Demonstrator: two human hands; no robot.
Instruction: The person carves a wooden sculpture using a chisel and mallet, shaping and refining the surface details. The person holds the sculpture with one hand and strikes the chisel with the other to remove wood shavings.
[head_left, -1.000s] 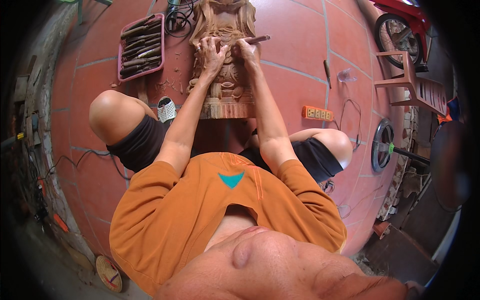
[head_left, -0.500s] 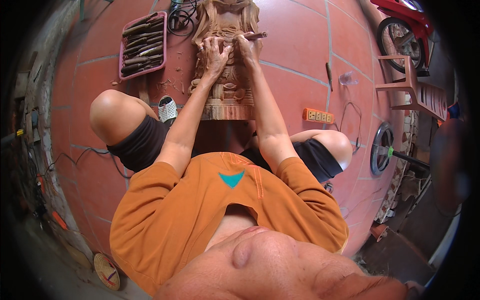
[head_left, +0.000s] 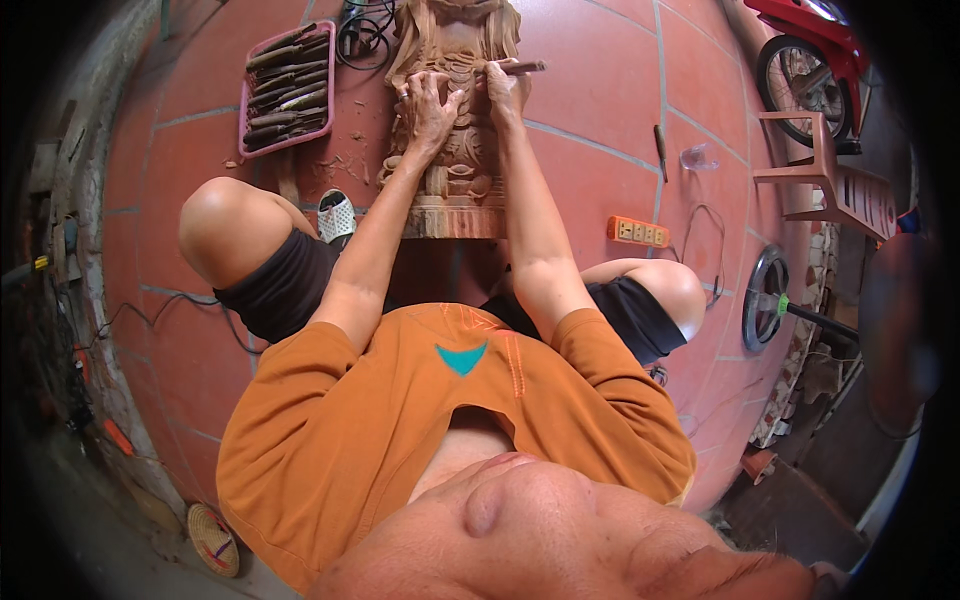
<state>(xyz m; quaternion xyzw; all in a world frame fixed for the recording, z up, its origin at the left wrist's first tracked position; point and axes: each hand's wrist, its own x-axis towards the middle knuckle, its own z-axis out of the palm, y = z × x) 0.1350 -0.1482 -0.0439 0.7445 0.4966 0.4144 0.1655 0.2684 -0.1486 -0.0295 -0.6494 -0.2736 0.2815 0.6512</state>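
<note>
Carving step in hand. Wooden statue lies on the tiled floor between the knees. Left hand rests flat, fingers spread, on the carving. Right hand is closed around a chisel. Next cut likely needs firm bracing and a shallow, controlled push.

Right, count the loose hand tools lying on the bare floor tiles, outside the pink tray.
1: a slim tool lies on the tiles right of the carved wooden statue. Another is in the right hand; the pink tray holds a stack, and others may be hidden.

Pale carved wooden statue lying on red tiles; chisel across it.
</note>
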